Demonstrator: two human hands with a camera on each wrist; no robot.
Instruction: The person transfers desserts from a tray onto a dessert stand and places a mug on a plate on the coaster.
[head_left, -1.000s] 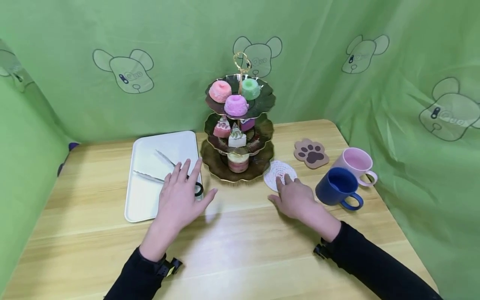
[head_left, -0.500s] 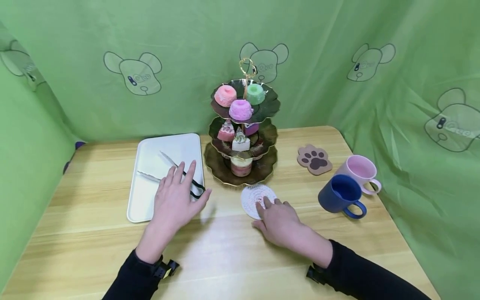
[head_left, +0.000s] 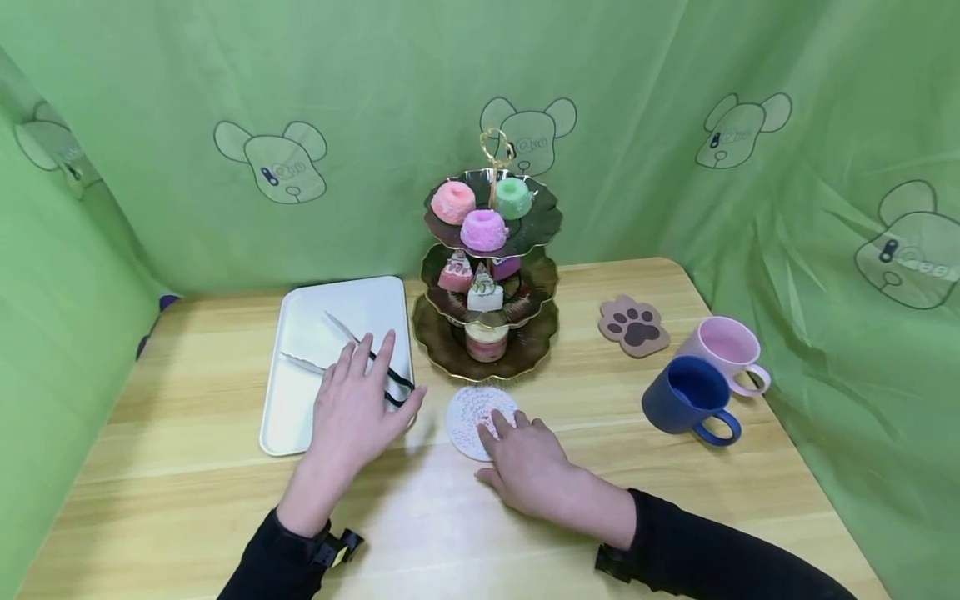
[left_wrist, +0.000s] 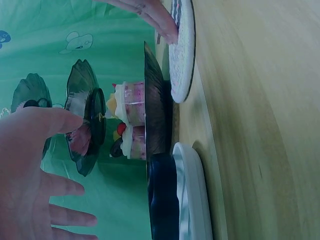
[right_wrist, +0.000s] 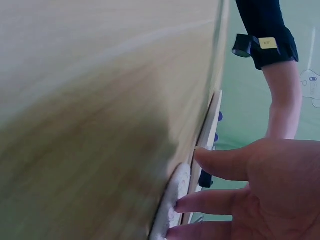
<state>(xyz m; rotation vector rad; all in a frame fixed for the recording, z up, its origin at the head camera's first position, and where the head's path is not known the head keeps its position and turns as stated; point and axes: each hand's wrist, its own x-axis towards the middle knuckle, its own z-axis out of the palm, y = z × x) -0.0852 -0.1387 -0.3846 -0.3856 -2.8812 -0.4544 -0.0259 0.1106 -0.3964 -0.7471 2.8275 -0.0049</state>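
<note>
A round white knitted coaster lies flat on the table in front of the tiered stand. The fingertips of my right hand press on its right part, fingers extended; the right wrist view shows them on its top face. My left hand hovers with spread fingers over the right part of a white tray. Beneath it are tongs with silver arms and a black handle end, partly hidden by the hand. In the left wrist view the left palm and fingers hold nothing.
The stand has three dark scalloped tiers with small cakes, such as a pink ring cake and a cake slice. To the right lie a paw-shaped coaster, a blue mug and a pink mug. Green curtains surround the table.
My right hand has slid the white coaster leftward and toward me, from beside the stand to in front of it. The left hand stays over the tray, and the head view has shifted slightly.
</note>
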